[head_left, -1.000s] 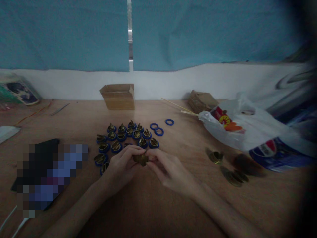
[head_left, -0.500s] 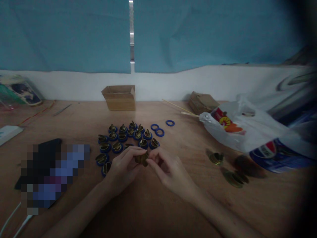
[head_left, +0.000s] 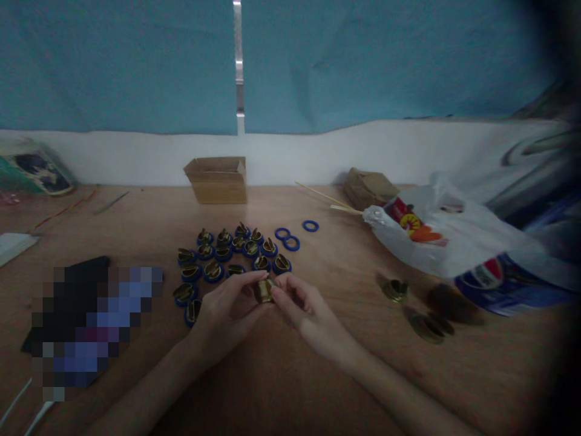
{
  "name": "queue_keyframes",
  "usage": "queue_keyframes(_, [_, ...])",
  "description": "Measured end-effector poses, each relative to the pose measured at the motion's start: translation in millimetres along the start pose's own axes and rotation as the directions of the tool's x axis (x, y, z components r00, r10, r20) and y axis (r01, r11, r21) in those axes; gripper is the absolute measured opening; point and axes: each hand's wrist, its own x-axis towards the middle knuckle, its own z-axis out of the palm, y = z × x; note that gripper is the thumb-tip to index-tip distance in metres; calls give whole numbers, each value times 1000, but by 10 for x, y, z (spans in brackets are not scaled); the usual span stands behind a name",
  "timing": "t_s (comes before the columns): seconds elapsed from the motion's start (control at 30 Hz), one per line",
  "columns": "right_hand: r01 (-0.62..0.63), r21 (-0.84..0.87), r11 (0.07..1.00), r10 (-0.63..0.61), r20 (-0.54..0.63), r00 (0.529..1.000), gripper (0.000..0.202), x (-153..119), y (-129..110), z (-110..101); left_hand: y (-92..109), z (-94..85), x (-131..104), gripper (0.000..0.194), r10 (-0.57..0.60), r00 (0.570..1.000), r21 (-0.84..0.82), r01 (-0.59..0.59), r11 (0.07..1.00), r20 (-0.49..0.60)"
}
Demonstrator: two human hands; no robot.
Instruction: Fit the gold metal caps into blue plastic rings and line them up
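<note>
Between my two hands, just above the table, is a small brass-coloured metal piece (head_left: 264,291). My left hand (head_left: 223,315) pinches its left side with thumb and fingers. On its right side, my right hand (head_left: 308,309) grips it between thumb and bent fingers. Behind and left of my hands stand several brass pieces with blue rings around their bases (head_left: 213,270). Loose blue rings (head_left: 291,243) lie flat beyond my right hand, two of them overlapping. More brass pieces without visible blue rings (head_left: 396,290) rest on the table at the right.
An open cardboard box (head_left: 220,186) stands at the back of the wooden table (head_left: 290,381). A crumpled brown package (head_left: 370,188) and a white plastic bag (head_left: 436,224) are at the right, near a blue Pepsi package (head_left: 503,281). Dark and blurred-out objects with white cables lie left.
The brass piece has turned between my fingers and shows a brighter side. My left fingers have shifted around it, with a wider gap between thumb and index finger. The view has moved slightly.
</note>
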Motion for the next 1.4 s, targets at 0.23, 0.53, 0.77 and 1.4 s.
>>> queue_keyframes(0.23, [-300,465,833,191,269,944,35,85,123,-81,76,34,37,36,-97,986,-138,117,984,138])
queue_keyframes(0.53, [24,-469,883,-216,-360,908,23,305,197,-459,31,115,-13,35,-287,948,-280,315,907,136])
queue_keyframes(0.77, [166,-765,622,-401,-130,907,44,595,527,-675,31,270,-65,32,-363,863,-547,503,669,350])
queue_keyframes(1.4, [312,-340,887,-375,-134,917,31,274,84,-388,18,167,74,41,-557,681,-689,682,245,476])
